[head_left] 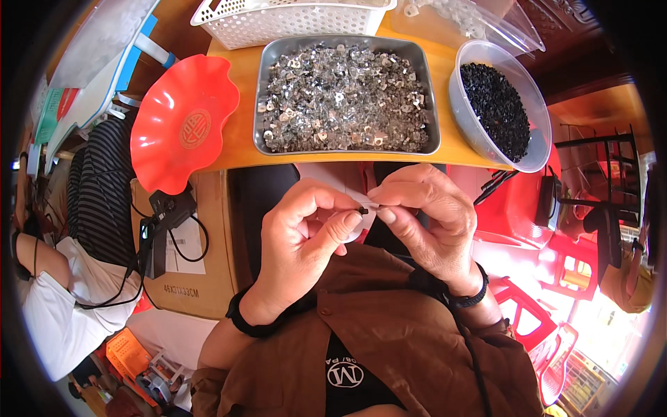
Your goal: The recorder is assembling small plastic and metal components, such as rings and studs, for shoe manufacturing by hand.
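My left hand [302, 233] and my right hand [432, 221] meet in front of my chest, just below the table's near edge. Between the thumb and forefinger of the left is a small black piece [363, 210]. My right thumb and forefinger pinch close beside it; what they grip is too small to name. Behind the fingertips shows something pale and smooth, partly hidden. Beyond my hands a grey metal tray [260, 132] holds a heap of small shiny metal and clear parts. To its right, a clear round tub [538, 132] contains many small black pieces [495, 108].
A red scalloped plate [163, 118] is left of the tray. Behind stand a white perforated basket [292, 26] and a clear plastic box [500, 28]. A cardboard box [201, 243] with a cabled black device [167, 208] is at my left; red plastic stools [514, 215] are at right. Another person sits at far left.
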Demonstrator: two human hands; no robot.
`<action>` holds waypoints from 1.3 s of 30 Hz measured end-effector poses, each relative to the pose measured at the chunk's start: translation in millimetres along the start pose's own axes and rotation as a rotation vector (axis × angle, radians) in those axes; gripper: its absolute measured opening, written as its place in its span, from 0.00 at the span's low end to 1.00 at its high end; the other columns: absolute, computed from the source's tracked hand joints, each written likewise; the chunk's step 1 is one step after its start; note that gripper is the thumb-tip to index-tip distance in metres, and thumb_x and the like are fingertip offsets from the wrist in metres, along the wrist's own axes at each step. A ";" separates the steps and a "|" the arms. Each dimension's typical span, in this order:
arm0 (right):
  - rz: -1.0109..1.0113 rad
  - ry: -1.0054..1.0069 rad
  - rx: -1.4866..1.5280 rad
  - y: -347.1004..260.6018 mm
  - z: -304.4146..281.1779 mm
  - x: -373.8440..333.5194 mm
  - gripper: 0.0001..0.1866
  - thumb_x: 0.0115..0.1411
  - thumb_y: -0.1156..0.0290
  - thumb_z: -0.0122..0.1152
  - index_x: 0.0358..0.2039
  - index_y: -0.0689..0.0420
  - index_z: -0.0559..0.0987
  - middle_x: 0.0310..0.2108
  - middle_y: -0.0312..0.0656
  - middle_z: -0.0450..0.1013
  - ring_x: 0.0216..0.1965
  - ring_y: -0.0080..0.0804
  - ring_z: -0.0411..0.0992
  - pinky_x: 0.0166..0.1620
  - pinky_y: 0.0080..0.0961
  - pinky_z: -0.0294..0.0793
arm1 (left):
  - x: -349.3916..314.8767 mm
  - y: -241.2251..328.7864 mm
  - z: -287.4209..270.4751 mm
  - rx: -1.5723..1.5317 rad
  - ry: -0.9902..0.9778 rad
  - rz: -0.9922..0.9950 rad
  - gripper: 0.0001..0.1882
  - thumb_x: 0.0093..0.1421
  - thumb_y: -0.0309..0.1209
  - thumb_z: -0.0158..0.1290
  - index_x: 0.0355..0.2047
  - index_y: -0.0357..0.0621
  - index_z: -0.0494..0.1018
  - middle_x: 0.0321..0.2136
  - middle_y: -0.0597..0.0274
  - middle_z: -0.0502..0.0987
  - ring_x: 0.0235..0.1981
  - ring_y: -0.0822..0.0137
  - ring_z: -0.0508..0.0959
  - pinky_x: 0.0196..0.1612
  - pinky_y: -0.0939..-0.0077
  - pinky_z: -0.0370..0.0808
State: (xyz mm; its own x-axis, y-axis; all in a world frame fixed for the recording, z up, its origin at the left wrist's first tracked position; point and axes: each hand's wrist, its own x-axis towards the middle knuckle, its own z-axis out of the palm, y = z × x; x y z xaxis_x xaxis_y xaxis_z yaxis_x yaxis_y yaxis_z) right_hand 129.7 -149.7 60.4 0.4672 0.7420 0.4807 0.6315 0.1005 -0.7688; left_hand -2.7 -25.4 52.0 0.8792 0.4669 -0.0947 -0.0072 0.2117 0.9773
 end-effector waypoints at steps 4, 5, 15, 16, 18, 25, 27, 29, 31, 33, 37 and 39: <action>0.042 -0.017 -0.010 -4.5 -1.5 0.8 0.09 0.45 0.82 0.65 0.29 0.58 0.79 0.29 0.39 0.75 0.31 0.35 0.74 0.31 0.27 0.74 | -0.7 -1.5 -0.2 0.263 -0.008 0.185 0.04 0.58 0.22 0.56 0.32 0.34 0.71 0.32 0.62 0.70 0.27 0.76 0.74 0.26 0.86 0.73; 0.026 -0.065 -0.039 -4.4 -2.1 0.7 0.09 0.46 0.81 0.65 0.30 0.58 0.80 0.30 0.40 0.75 0.30 0.33 0.74 0.30 0.25 0.73 | -0.4 -1.4 0.7 0.263 -0.008 0.184 0.04 0.58 0.22 0.56 0.32 0.34 0.71 0.32 0.62 0.70 0.27 0.76 0.74 0.26 0.86 0.73; 0.007 -0.107 -0.196 -13.2 -1.7 -3.9 0.08 0.46 0.79 0.64 0.29 0.57 0.77 0.27 0.40 0.71 0.27 0.37 0.73 0.27 0.29 0.73 | 3.7 2.6 4.6 0.627 0.076 0.459 0.06 0.50 0.18 0.60 0.27 0.37 0.74 0.27 0.62 0.72 0.22 0.71 0.77 0.22 0.79 0.73; 0.008 -0.106 -0.197 -11.5 -1.2 -4.9 0.08 0.46 0.79 0.64 0.29 0.57 0.77 0.27 0.40 0.71 0.27 0.37 0.73 0.27 0.29 0.73 | 3.5 2.3 4.6 0.605 0.054 0.429 0.05 0.51 0.18 0.59 0.28 0.37 0.74 0.28 0.61 0.72 0.23 0.71 0.77 0.23 0.79 0.73; 0.058 -0.067 -0.092 -8.6 0.6 -7.2 0.07 0.47 0.82 0.63 0.29 0.59 0.78 0.28 0.40 0.72 0.26 0.31 0.72 0.26 0.23 0.71 | -1.3 -1.1 5.8 0.379 0.036 0.278 0.05 0.53 0.18 0.58 0.31 0.35 0.74 0.30 0.61 0.72 0.26 0.72 0.77 0.26 0.79 0.75; 0.269 -0.016 0.013 -2.9 -5.5 -10.7 0.08 0.48 0.84 0.60 0.29 0.59 0.77 0.26 0.42 0.71 0.28 0.38 0.72 0.30 0.27 0.71 | -3.1 -9.7 0.0 -0.126 -0.041 -0.003 0.20 0.57 0.17 0.54 0.50 0.32 0.67 0.42 0.59 0.71 0.42 0.69 0.76 0.46 0.73 0.78; 0.257 -0.010 0.005 -4.7 -4.0 -10.8 0.07 0.48 0.83 0.61 0.29 0.59 0.77 0.26 0.42 0.71 0.28 0.37 0.72 0.30 0.27 0.71 | -2.4 -8.1 2.4 -0.143 -0.019 -0.008 0.21 0.56 0.17 0.55 0.50 0.31 0.66 0.43 0.57 0.72 0.42 0.68 0.76 0.45 0.73 0.78; 0.246 -0.002 -0.004 -6.1 -1.5 -10.4 0.07 0.48 0.83 0.61 0.28 0.58 0.77 0.26 0.41 0.71 0.28 0.37 0.72 0.30 0.27 0.71 | -1.8 -6.2 3.9 -0.160 0.001 -0.012 0.21 0.56 0.17 0.55 0.51 0.30 0.65 0.44 0.55 0.72 0.42 0.68 0.76 0.45 0.73 0.78; 0.215 0.005 -0.036 -6.8 0.8 -9.9 0.08 0.47 0.82 0.62 0.28 0.58 0.76 0.25 0.41 0.71 0.27 0.37 0.72 0.28 0.28 0.71 | -1.5 -4.8 4.6 -0.160 -0.007 -0.046 0.21 0.55 0.16 0.56 0.49 0.29 0.65 0.44 0.52 0.73 0.41 0.67 0.77 0.44 0.73 0.79; 0.207 0.015 -0.037 -7.5 3.0 -9.8 0.08 0.46 0.82 0.63 0.28 0.58 0.76 0.25 0.41 0.71 0.26 0.38 0.72 0.28 0.29 0.71 | -2.0 -3.2 4.5 -0.149 -0.009 -0.047 0.20 0.55 0.16 0.56 0.48 0.28 0.66 0.43 0.52 0.74 0.41 0.68 0.78 0.44 0.73 0.79; 0.154 0.023 -0.070 -6.7 4.3 -9.8 0.08 0.46 0.82 0.63 0.28 0.58 0.76 0.25 0.41 0.71 0.24 0.39 0.72 0.26 0.29 0.71 | -2.2 -4.4 1.9 -0.103 -0.054 -0.055 0.17 0.54 0.16 0.57 0.44 0.29 0.68 0.41 0.53 0.75 0.40 0.68 0.78 0.43 0.75 0.79; 0.153 0.023 -0.068 -6.6 5.5 -10.3 0.08 0.46 0.82 0.63 0.28 0.58 0.76 0.25 0.41 0.71 0.24 0.39 0.72 0.26 0.29 0.71 | -1.9 -5.0 2.7 -0.113 -0.049 -0.058 0.17 0.53 0.16 0.57 0.43 0.29 0.68 0.41 0.54 0.74 0.40 0.68 0.78 0.43 0.75 0.79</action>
State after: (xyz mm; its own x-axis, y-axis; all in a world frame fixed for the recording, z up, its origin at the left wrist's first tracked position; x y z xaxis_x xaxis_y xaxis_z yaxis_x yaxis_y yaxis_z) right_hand 117.3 -154.4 58.2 0.5749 0.7298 0.3699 0.5918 -0.0587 -0.8039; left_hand -3.1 -29.7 47.8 0.9018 0.4093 -0.1388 -0.0066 0.3342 0.9425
